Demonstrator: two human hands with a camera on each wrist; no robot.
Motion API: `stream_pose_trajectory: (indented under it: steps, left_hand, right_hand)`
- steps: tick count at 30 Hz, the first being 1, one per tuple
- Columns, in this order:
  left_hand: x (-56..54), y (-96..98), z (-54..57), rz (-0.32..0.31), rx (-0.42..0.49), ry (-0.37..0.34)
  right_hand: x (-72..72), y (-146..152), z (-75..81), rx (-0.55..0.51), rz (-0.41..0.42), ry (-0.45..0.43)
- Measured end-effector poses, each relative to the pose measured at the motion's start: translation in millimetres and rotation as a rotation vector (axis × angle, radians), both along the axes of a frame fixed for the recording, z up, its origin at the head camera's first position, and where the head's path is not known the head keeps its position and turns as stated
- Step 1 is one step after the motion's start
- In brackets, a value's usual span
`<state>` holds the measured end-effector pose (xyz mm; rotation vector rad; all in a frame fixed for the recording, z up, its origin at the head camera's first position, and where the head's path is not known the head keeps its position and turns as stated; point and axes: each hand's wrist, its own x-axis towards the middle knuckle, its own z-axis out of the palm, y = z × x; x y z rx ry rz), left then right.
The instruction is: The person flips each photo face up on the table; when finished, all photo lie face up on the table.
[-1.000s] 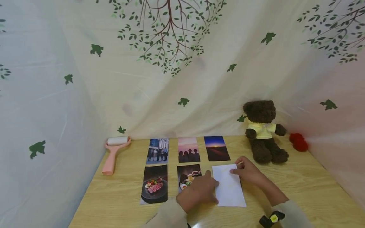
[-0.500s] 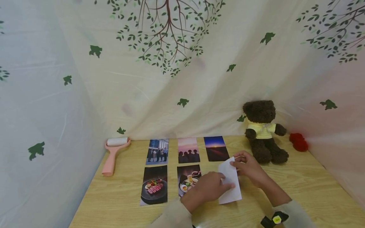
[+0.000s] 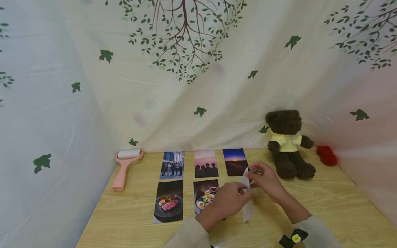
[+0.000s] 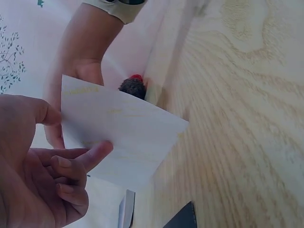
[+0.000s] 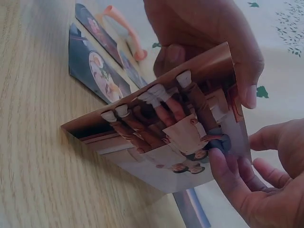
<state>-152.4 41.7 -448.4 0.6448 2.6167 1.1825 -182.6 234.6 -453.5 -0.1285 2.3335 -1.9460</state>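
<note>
Both my hands are at a photo print [image 3: 246, 206] held on edge above the table. Its plain white back [image 4: 118, 123] shows in the left wrist view. The right wrist view shows its front, a printed picture of people [image 5: 190, 133]. My right hand [image 3: 265, 181] pinches the print near its far edge, fingers on the picture side. My left hand [image 3: 227, 199] touches the white back with an extended finger, its thumb at the edge and other fingers bent. Beside it lies a ramen photo [image 3: 204, 198], partly covered by the hand.
More photos lie in rows: a steak [image 3: 168, 203], office people [image 3: 172, 165], silhouettes [image 3: 206, 163] and a sunset [image 3: 235, 162]. A pink lint roller [image 3: 122, 172] lies left. A brown teddy bear [image 3: 286, 144] sits back right by a red fuzzy thing [image 3: 326, 156].
The print lay white side up, then was tilted up and now stands on edge, narrow in the head view. My left hand has shifted right along with it; my right hand has lifted slightly.
</note>
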Motion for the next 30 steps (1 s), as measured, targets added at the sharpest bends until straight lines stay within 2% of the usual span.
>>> stream_pose_trajectory:
  steps: [3, 8, 11, 12, 16, 19, 21, 25, 28, 30]
  left_hand:
    - [0.4, -3.1, 2.2, 0.009, 0.057, -0.02]
    - [2.2, -8.3, 2.8, 0.033, 0.101, -0.064]
    - [2.6, -10.9, 1.2, 0.04, 0.139, -0.108]
    - [2.5, -11.5, 0.0, 0.043, 0.144, -0.121]
    - [3.8, -16.3, -6.7, 0.06, 0.038, -0.09]
    - [5.6, -20.5, -12.5, 0.066, -0.098, -0.037]
    - [5.5, -23.3, -14.3, 0.063, -0.159, -0.018]
    - [4.3, -32.6, -11.9, 0.051, -0.259, 0.035]
    - [3.9, -46.4, -4.5, 0.059, -0.298, 0.088]
    - [3.4, -60.2, 1.4, 0.073, -0.297, 0.112]
  right_hand:
    - [-0.1, -3.1, -3.3, 0.003, 0.018, 0.001]
    - [2.0, -5.0, -11.0, 0.036, 0.086, 0.012]
    - [4.1, -4.9, -15.8, 0.105, 0.132, 0.051]
    - [5.2, -4.9, -17.5, 0.156, 0.143, 0.069]
    - [11.3, -6.0, -27.8, 0.378, 0.151, 0.107]
    - [15.3, -7.5, -34.7, 0.484, 0.184, 0.149]
    - [15.7, -8.2, -37.1, 0.53, 0.216, 0.196]
    - [15.5, -10.4, -36.0, 0.66, 0.231, 0.282]
    - [16.3, -12.3, -32.0, 0.731, 0.223, 0.254]
    - [16.3, -13.9, -29.4, 0.728, 0.216, 0.214]
